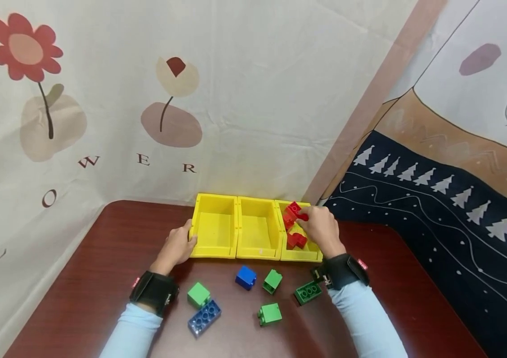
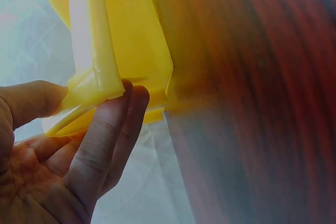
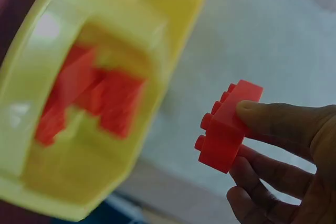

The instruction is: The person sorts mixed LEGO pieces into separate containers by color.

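A yellow bin with three compartments [image 1: 215,226] stands near the back of the table. My left hand [image 1: 176,244] grips its left rim; in the left wrist view the thumb [image 2: 37,100] lies on one side of the rim and the fingers on the other. Over the right compartment, my right hand [image 1: 322,229] pinches a red toy brick [image 3: 226,132], its studs facing away from the palm. Several red bricks [image 1: 297,240] lie in that right compartment. Only bare yellow floor shows in the left and middle compartments.
In front of the bin lie a blue brick [image 1: 246,277], a dark blue brick [image 1: 204,317] against a green brick [image 1: 198,295], two more green bricks [image 1: 272,281] and a dark green brick [image 1: 308,293] near my right wrist. A printed cloth [image 1: 253,124] hangs behind the table.
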Motion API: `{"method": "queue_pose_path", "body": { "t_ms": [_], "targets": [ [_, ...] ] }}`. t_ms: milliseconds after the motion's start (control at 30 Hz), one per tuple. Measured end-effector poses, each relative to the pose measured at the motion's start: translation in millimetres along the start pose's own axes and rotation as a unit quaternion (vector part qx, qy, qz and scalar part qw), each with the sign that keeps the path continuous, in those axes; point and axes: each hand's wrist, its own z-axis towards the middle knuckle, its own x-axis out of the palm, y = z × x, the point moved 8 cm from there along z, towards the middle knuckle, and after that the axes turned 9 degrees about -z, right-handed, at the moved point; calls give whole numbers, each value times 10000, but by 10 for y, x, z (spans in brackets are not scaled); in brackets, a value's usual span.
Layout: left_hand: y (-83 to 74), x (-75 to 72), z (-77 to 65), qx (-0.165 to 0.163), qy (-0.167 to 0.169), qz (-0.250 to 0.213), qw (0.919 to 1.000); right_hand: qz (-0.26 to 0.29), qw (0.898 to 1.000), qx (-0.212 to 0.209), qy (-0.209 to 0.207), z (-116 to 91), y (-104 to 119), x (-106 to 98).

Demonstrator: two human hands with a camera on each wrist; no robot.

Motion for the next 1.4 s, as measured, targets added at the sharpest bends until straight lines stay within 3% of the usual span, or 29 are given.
{"method": "queue_pose_path", "body": {
  "t_ms": [167,367,500,867,1100,1233,1400],
  "targets": [
    [34,38,-6,-40,5,-22,10000,-361,9975,218,570,131,-269,311],
    [41,78,-11,-35,16,-3,10000,-933,9934,78,660,147,-415,663],
    [12,52,-6,63,-76,-21,9999,-1163,9907,-31,711,161,-412,774],
    [-10,10,17,64,-22,-53,10000,-1100,9899,-164,882,205,-375,788],
    [7,2,21,35,-18,-29,10000,-855,9937,-149,709,199,-378,800],
    [15,-2,11,21,-23,-35,10000,-764,9961,-264,364,144,-362,732],
    [7,-6,6,-5,-65,-71,10000,-486,9978,-381,-220,17,-302,468]
  ]
}}
